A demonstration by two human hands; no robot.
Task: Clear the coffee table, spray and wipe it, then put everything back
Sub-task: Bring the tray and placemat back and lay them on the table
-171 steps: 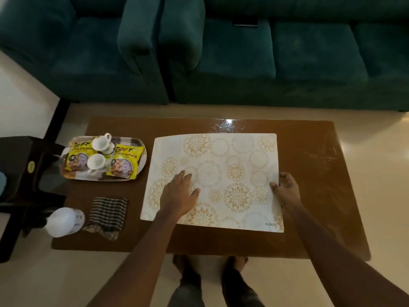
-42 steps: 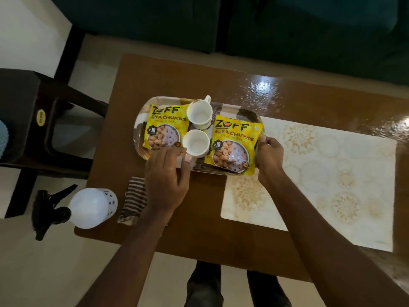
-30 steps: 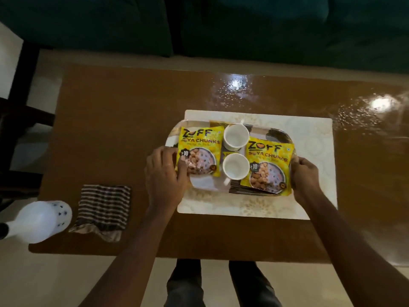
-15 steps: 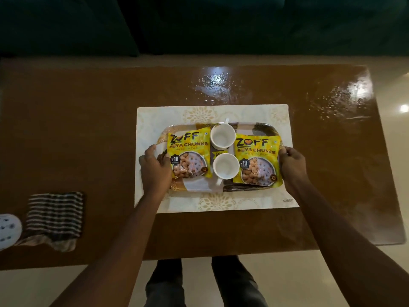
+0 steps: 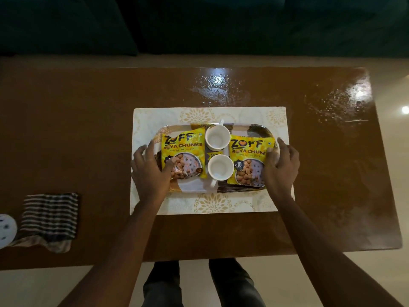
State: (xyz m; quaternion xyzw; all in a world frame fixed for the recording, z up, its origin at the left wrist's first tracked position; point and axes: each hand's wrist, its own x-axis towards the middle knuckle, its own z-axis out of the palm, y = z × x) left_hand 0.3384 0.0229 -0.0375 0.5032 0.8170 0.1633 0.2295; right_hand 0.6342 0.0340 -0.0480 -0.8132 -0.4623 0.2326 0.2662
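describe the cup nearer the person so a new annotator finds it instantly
Start at the pale patterned placemat in the middle of the brown coffee table; a tray sits on it. Two white cups stand between two yellow snack packets: the far cup and the near cup. The near cup's handle points toward the person, while the far cup's points toward the sofa.
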